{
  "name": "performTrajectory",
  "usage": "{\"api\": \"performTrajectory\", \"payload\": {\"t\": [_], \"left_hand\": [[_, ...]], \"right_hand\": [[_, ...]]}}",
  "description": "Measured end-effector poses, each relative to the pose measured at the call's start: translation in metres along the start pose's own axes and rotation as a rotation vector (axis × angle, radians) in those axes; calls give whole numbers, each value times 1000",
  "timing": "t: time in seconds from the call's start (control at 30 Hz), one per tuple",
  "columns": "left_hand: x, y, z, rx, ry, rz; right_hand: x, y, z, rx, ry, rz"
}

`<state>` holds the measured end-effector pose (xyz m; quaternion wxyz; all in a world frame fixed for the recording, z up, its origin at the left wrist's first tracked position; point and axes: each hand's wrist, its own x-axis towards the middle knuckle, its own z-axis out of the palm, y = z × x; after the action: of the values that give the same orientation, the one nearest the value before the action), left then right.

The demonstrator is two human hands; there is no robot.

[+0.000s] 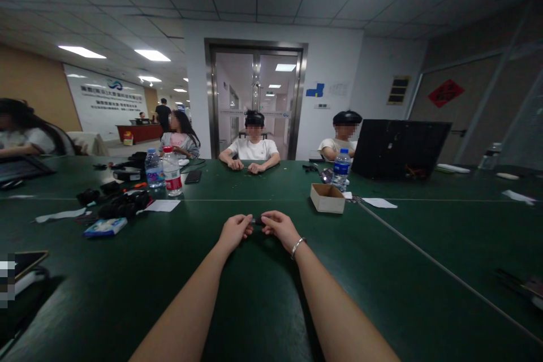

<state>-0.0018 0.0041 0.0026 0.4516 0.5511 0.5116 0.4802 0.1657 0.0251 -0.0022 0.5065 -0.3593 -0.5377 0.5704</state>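
Note:
Both hands are raised just above the green table (258, 283), close together at the middle of the view. My right hand (280, 228) pinches a small black object (258, 220) between thumb and fingers. A short greyish end of it points toward my left hand (236, 231), whose thumb and fingertips are closed at that end. What exactly the left fingertips grip is too small to make out. The object's kind is not clear either, as the fingers cover much of it. A silver bracelet (297, 248) circles my right wrist.
An open cardboard box (327, 199) stands ahead on the right, near a blue-labelled water bottle (341, 169) and a large black case (399, 150). Two bottles, black gear (127, 203) and a blue-white packet (106, 227) lie to the left. Several people sit around the table.

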Motion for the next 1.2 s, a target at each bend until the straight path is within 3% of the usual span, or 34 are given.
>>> {"api": "performTrajectory", "payload": {"t": [0.13, 0.3, 0.53, 0.93, 1.2], "left_hand": [[-1, 2, -1, -56, -48, 116], [2, 3, 1, -43, 31, -52], [-6, 8, 0, -28, -49, 106], [-6, 7, -2, -7, -64, 157], [3, -3, 4, 119, 1, 90]], "right_hand": [[2, 1, 0, 4, 2, -6], [2, 1, 0, 9, -1, -1], [1, -2, 2, 24, -1, 7], [2, -1, 1, 31, -16, 15], [-3, -5, 2, -1, -108, -26]]}}
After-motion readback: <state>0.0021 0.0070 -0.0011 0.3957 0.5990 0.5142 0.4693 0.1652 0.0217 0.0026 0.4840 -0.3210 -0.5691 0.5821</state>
